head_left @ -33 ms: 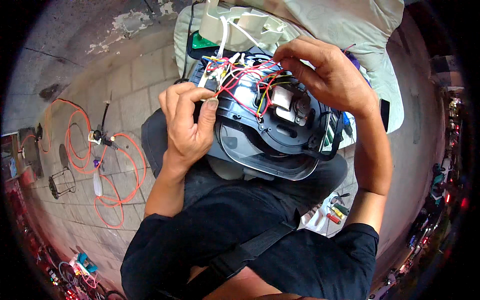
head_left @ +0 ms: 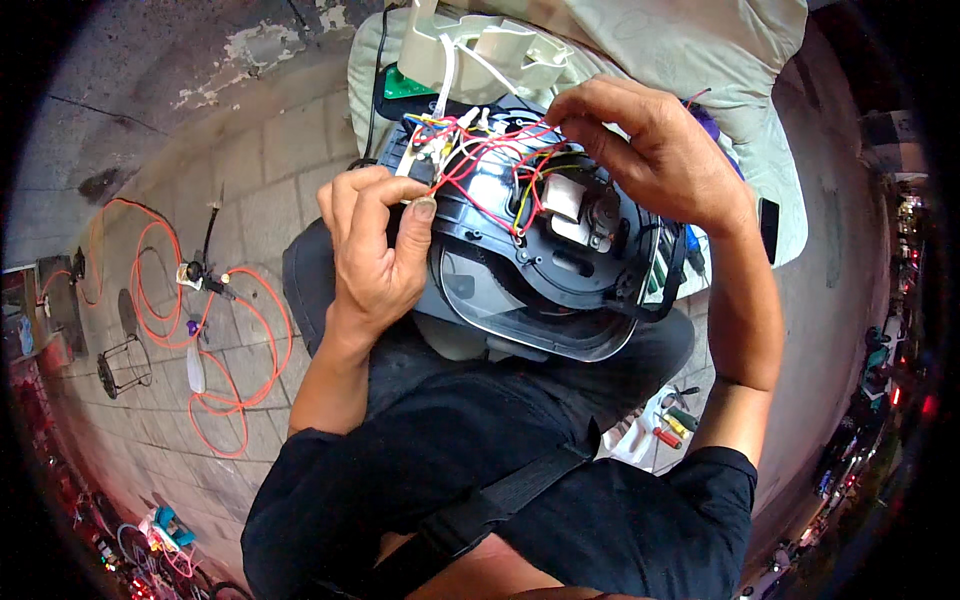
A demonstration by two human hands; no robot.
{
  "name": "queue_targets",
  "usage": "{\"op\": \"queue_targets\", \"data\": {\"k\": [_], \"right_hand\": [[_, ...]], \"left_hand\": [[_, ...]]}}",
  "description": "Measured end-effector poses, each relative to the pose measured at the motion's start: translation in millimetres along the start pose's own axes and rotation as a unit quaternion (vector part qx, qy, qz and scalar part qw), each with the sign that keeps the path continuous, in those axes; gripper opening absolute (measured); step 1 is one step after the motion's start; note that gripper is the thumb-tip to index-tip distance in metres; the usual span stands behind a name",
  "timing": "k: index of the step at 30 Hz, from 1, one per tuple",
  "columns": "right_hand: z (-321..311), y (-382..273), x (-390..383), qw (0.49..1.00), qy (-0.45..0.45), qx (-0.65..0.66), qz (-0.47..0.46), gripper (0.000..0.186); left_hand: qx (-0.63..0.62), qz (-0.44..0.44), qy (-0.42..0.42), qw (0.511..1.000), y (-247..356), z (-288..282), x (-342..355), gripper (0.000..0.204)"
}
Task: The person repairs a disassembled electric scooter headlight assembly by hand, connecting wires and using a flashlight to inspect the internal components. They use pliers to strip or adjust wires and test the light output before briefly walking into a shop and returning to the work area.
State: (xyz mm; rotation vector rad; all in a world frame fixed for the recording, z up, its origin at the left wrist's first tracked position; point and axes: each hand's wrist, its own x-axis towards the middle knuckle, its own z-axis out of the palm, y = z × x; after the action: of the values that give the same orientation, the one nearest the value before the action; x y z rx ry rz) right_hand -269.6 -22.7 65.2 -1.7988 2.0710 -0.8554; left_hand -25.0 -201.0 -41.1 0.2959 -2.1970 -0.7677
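Open black unit on the lap, both hands in its red wiring.
Unit (head_left: 545,275) sits across the thighs, curved clear window (head_left: 485,290) toward the torso, internals exposed. Left hand (head_left: 380,240): thumb and forefinger pinching red wires (head_left: 485,207) at the unit's left side, other fingers curled. Right hand (head_left: 655,150): thumb and fingertips together on red wire at the far edge, wrist bent over the unit. Metal bracket (head_left: 563,197) in the unit, right of the wires. Beyond: cream shell (head_left: 415,55) and green board (head_left: 405,85) on a pale cloth (head_left: 790,225); phone (head_left: 769,228) at its right. Red-handled screwdriver (head_left: 667,438) low right, orange cord (head_left: 288,320) looped on the paving, left.
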Motion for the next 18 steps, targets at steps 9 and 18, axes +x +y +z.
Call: {"op": "queue_targets", "data": {"k": [9, 18], "right_hand": [[-4, 0, -2, 0.937, -0.015, 0.327, 0.119, 0.033], [-2, -37, 5, 0.980, 0.017, 0.198, 0.015, 0.030]], "left_hand": [[-0.005, 0.008, 0.005, 1.000, -2, 0, -1, 0.017], [-0.012, 0.005, 0.017, 1.000, 0, -1, 1, 0.015]]}}
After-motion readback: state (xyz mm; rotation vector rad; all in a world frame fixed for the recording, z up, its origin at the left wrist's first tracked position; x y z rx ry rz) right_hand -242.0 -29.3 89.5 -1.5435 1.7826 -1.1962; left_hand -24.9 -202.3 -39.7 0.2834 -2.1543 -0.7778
